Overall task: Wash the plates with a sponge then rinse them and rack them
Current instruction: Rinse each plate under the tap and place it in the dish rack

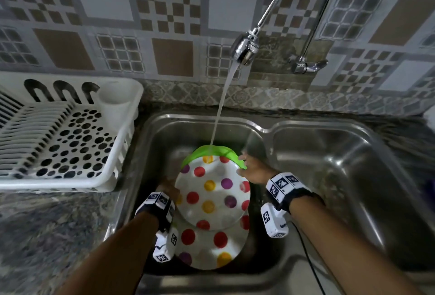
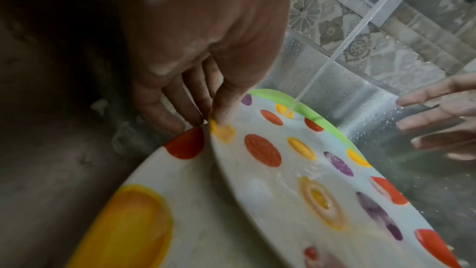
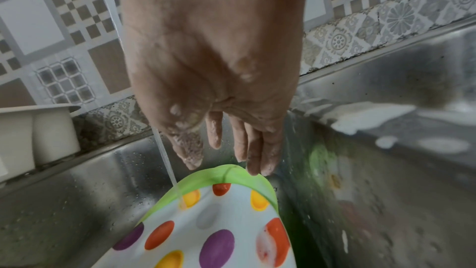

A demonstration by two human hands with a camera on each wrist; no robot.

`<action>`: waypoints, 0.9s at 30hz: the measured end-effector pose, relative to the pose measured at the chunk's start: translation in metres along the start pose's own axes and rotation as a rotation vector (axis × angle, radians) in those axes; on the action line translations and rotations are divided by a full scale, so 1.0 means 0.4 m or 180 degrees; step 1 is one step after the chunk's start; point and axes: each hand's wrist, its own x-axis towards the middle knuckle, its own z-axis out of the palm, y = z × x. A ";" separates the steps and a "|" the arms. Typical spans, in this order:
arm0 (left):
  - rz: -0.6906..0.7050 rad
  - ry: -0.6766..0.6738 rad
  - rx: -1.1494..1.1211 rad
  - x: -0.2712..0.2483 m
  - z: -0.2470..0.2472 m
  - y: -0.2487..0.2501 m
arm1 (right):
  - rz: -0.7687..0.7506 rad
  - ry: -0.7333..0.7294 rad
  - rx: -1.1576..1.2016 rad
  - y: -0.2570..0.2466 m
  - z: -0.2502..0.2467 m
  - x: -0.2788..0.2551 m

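The spotted plate (image 1: pixel 213 191) is held tilted in the left basin of the steel sink (image 1: pixel 334 153), its far edge raised toward the back wall; it is overlapped at its near edge by a second spotted plate (image 1: pixel 209 245) lying lower in the same basin; a green plate (image 1: pixel 213 150) is seen just behind the upper rim of the tilted one, and whether the two touch cannot be told. A stream of water (image 1: pixel 223 106) is poured from the faucet (image 1: pixel 244 47) onto the top of the tilted plate, near the green rim. The plate's left edge is pinched by the left hand (image 2: pixel 206 48), the thumb (image 2: pixel 226 105) pressed on the patterned face and the fingers (image 2: pixel 165 109) curled behind the rim. The right hand (image 3: pixel 213 68) is held at the upper right of the plates, its fingers (image 3: pixel 247 146) straight and slightly spread, with suds on the thumb; the tips are seen at the green rim, though contact cannot be made out. A white dish rack (image 1: pixel 61 134) is set on the counter to the left of the sink; patterned tiles (image 1: pixel 113 12) are seen on the wall behind.
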 end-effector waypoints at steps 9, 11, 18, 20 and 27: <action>0.0560 0.0676 -0.0802 -0.023 -0.026 0.107 | -0.0238 0.0049 -0.0112 -0.011 -0.016 0.011; 0.0881 0.0690 -0.0933 -0.016 -0.032 0.135 | -0.0359 0.0105 -0.0096 -0.015 -0.026 0.017; 0.1145 0.0141 -0.2536 -0.043 -0.107 0.311 | -0.0564 0.0840 0.0239 -0.012 -0.100 0.020; 0.1662 0.0038 -0.2092 -0.045 -0.134 0.356 | -0.0619 0.1013 0.0520 -0.002 -0.128 0.004; 0.2674 0.0175 -0.1037 -0.066 -0.134 0.482 | -0.0735 0.1581 0.1040 0.052 -0.215 -0.069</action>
